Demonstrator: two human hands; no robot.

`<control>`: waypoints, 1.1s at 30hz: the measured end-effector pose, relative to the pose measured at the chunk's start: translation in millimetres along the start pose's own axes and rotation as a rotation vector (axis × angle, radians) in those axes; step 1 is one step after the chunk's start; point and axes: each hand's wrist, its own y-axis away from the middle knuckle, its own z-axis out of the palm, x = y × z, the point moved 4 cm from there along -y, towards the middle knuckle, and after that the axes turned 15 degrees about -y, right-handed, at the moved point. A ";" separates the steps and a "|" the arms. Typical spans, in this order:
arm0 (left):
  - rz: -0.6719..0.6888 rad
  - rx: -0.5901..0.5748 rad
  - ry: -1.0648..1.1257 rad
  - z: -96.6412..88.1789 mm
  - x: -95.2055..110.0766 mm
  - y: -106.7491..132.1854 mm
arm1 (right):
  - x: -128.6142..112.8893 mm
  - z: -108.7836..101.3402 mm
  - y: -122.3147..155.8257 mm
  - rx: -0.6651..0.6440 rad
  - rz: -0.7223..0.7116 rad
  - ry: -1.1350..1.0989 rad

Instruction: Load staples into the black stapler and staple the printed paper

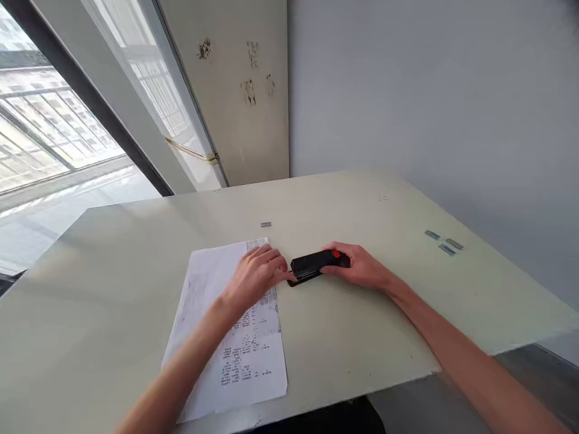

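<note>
Black stapler (312, 266) with red rear tab: right hand (362, 265) grips it; left hand (257, 274) rests flat and open on printed paper (235, 343).

Lying flat on the pale cream table (371, 199), reaching from about its middle down to the near edge: a white rectangular paper sheet (235, 355), printed with blocks of small dark text along its right half, long side running away from the near edge, slightly skewed. Being pressed down near its far right corner by the left hand (256, 274). Resting just beside that corner, on the right: a black oblong plastic stapler with a red patch (312, 265), lying lengthwise across the table, front end pointing at the paper, rear end being gripped by the right hand (362, 268), sitting well apart from the table's far and right edges.
</note>
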 end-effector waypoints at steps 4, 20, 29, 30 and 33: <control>-0.100 0.018 0.052 -25.9 -1.1 41.0 | -3.2 1.0 0.9 0.010 0.002 0.000; -0.161 -0.078 -0.105 -58.4 67.8 229.0 | -20.1 22.8 28.8 -0.060 0.071 0.065; -0.086 -0.060 -0.081 -50.7 83.6 218.6 | -22.7 30.7 43.4 -0.043 0.082 0.127; -0.091 -0.053 -0.081 -49.6 87.6 215.3 | -24.7 31.8 44.2 -0.039 0.086 0.133; -0.109 -0.023 -0.074 -44.9 99.2 206.3 | -30.9 32.9 45.2 -0.048 0.087 0.172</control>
